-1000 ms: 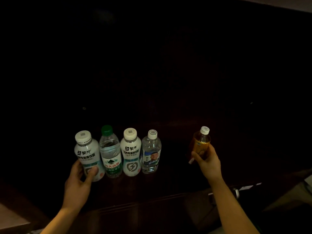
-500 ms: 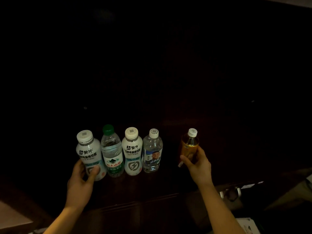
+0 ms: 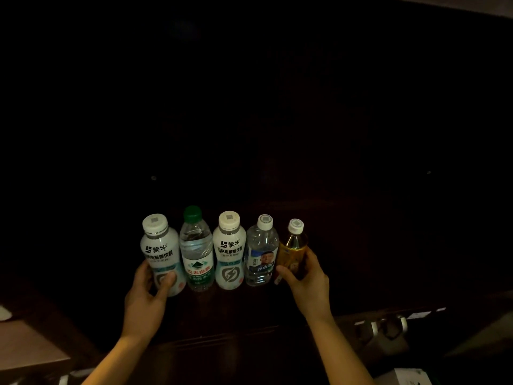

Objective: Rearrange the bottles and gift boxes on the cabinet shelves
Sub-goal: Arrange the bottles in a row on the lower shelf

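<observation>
Exposure very dim. Cabinet [image 3: 249, 107] interior near black, detail lost. Light from the front reaches the bottles [image 3: 229, 254]; labels legible, slightly soft. Faint glints on clear plastic. Pale strip at top right corner.

There are five bottles in one row. Two are white drink bottles: the left white bottle [image 3: 159, 254] just left of the green-capped water bottle [image 3: 195, 251], and the right white bottle [image 3: 229, 254] just right of it. Two are clear water bottles: the green-capped one and the white-capped water bottle [image 3: 261, 254], further right. One is the amber bottle [image 3: 293, 251], farthest right. There are two hands: the left hand [image 3: 144, 298] and the right hand [image 3: 308, 282].
</observation>
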The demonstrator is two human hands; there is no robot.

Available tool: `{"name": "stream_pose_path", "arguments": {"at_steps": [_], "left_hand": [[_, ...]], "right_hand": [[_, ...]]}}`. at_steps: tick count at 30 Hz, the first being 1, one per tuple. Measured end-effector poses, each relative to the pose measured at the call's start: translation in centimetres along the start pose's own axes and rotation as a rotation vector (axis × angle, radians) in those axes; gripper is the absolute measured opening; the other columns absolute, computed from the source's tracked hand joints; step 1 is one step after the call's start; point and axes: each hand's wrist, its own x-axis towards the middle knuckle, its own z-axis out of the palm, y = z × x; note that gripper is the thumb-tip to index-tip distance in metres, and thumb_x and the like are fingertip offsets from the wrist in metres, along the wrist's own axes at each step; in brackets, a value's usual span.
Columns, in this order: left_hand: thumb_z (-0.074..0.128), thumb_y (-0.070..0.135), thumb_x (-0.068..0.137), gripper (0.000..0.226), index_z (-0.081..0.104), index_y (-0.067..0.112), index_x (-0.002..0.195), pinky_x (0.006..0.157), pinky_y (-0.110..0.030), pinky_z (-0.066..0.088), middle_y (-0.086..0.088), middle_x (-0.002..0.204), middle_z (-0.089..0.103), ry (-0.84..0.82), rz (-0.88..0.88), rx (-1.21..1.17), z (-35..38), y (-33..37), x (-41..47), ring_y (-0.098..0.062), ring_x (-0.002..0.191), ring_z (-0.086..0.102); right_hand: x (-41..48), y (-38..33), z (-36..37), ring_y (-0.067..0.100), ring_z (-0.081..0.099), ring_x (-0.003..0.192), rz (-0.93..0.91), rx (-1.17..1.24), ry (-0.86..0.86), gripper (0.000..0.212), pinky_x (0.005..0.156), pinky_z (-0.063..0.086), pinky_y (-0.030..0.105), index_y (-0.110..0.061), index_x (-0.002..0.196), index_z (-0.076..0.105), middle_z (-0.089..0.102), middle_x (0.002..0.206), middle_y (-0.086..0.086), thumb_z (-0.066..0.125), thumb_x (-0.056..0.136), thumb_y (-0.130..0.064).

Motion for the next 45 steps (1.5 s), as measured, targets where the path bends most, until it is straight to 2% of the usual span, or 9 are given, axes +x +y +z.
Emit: {"name": "stream_pose_path", "arguments": {"at_steps": [3,7,12,15,21,29,34,38,45], "left_hand": [[0.066,0.046,0.082,0.055,0.048,0.044,0.134,0.096,-0.029,0.042,0.013,0.129,0.059,0.007,-0.006,-0.018,0.0,0.3,-0.1,-0.005,0.118,0.056],[0.066,0.047,0.083,0.049,0.044,0.064,0.123,0.094,-0.024,0.04,0.023,0.125,0.057,-0.002,-0.018,0.02,-0.1,0.6,-0.2,0.02,0.108,0.051],[0.066,0.044,0.086,0.062,0.041,0.039,0.143,0.097,-0.025,0.039,0.015,0.137,0.053,-0.042,-0.011,0.059,-0.4,0.7,-0.2,-0.004,0.124,0.05],[0.066,0.046,0.085,0.069,0.037,0.037,0.147,0.098,-0.025,0.037,0.018,0.138,0.048,-0.056,0.006,0.079,-0.8,1.0,-0.3,-0.003,0.126,0.045],[0.068,0.05,0.084,0.083,0.026,0.035,0.154,0.108,-0.039,0.035,0.008,0.154,0.039,-0.054,-0.015,0.121,-1.8,1.9,-1.3,-0.014,0.139,0.036],[0.062,0.059,0.077,0.088,0.031,0.026,0.153,0.11,-0.028,0.028,0.003,0.155,0.039,-0.166,0.087,0.075,-5.0,3.8,-5.2,-0.005,0.137,0.032],[0.062,0.058,0.083,0.076,0.036,0.03,0.15,0.107,-0.01,0.027,0.026,0.145,0.042,-0.236,0.25,0.058,-7.8,6.6,-6.5,0.01,0.136,0.035],[0.062,0.058,0.088,0.069,0.038,0.035,0.149,0.105,-0.006,0.03,0.031,0.146,0.043,-0.226,0.348,-0.017,-10.9,9.5,-6.6,0.01,0.137,0.035],[0.062,0.048,0.094,0.065,0.039,0.027,0.15,0.107,-0.031,0.043,0.013,0.148,0.051,-0.112,0.54,-0.13,-18.2,15.3,-6.6,-0.011,0.136,0.048]], "right_hand": [[-0.1,-0.2,0.1,-0.021,0.056,0.101,0.001,-0.007,0.003,0.072,0.086,0.043,0.009,-0.034,0.139,0.048,0.064,0.108,-0.028,0.083,0.076,-0.036],[-0.2,-0.2,0.0,-0.006,0.06,0.11,0.009,-0.008,-0.01,0.073,0.095,0.049,0.024,-0.03,0.141,0.047,0.066,0.116,-0.02,0.082,0.077,-0.037],[-0.2,-0.2,-0.2,-0.006,0.06,0.111,0.021,-0.024,-0.026,0.077,0.098,0.049,0.029,-0.033,0.144,0.043,0.067,0.117,-0.02,0.081,0.077,-0.039],[-0.6,-0.8,-0.6,0.006,0.057,0.123,0.024,-0.022,-0.042,0.085,0.104,0.047,0.036,-0.035,0.149,0.037,0.063,0.131,-0.013,0.081,0.076,-0.042],[-3.5,-2.3,-2.0,0.013,0.043,0.139,0.039,-0.011,0.028,0.094,0.11,0.037,0.034,-0.036,0.154,0.028,0.047,0.151,-0.008,0.08,0.076,-0.046],[-11.5,-6.2,-2.0,0.011,0.049,0.132,-0.023,-0.066,0.134,0.097,0.108,0.043,0.036,-0.036,0.152,0.029,0.048,0.15,-0.007,0.069,0.069,-0.066],[-14.8,-10.1,0.3,-0.014,0.047,0.124,-0.134,-0.027,0.139,0.08,0.106,0.04,0.023,-0.068,0.138,0.026,0.043,0.13,-0.048,0.071,0.072,-0.062],[-16.0,-14.3,2.1,-0.014,0.044,0.129,-0.243,0.037,0.107,0.083,0.107,0.04,0.025,-0.058,0.145,0.031,0.043,0.142,-0.04,0.075,0.076,-0.054],[-17.5,-23.1,5.7,-0.003,0.043,0.137,-0.475,0.169,0.01,0.082,0.109,0.035,0.016,-0.05,0.149,0.032,0.044,0.149,-0.028,0.076,0.081,-0.04]]}}
